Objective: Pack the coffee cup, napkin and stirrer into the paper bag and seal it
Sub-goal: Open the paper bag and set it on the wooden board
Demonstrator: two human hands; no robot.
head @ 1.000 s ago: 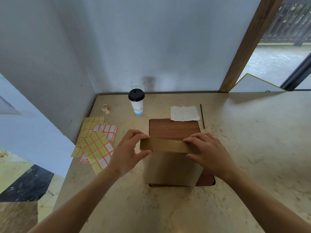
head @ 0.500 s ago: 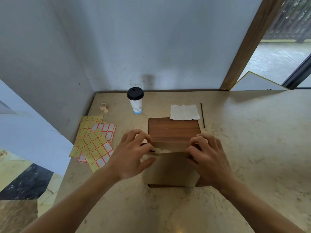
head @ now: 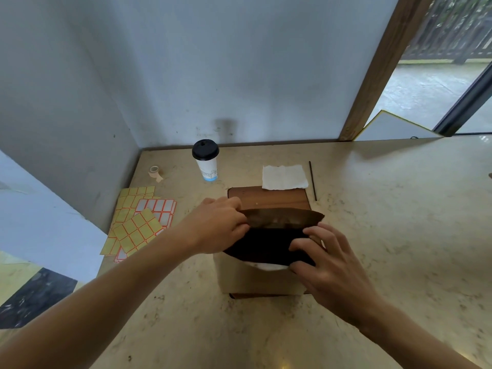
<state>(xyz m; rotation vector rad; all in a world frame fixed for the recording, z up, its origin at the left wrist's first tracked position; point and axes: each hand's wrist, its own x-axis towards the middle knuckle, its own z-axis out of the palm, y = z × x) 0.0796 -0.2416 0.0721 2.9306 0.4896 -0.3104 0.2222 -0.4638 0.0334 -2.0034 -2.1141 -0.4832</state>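
Paper bag (head: 255,278) upright, mouth open (dark inside); cup (head: 205,160), napkin (head: 284,177), stirrer (head: 312,180) behind, unpacked.

Soft daylight enters from the right; wide-angle edges bend, hands perhaps slightly blurred.

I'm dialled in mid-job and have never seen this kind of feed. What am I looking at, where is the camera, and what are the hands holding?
There is no machine here: a person works with bare hands, and the one camera sits on their head, looking forward and down. The left hand pinches the far edge of the paper bag, and the right hand grips its near edge, so its mouth is pulled open. The bag stands on a wooden board on the counter. Not yet packed: the coffee cup, the napkin and the thin dark stirrer. Further left lie sticker sheets and a tape roll.
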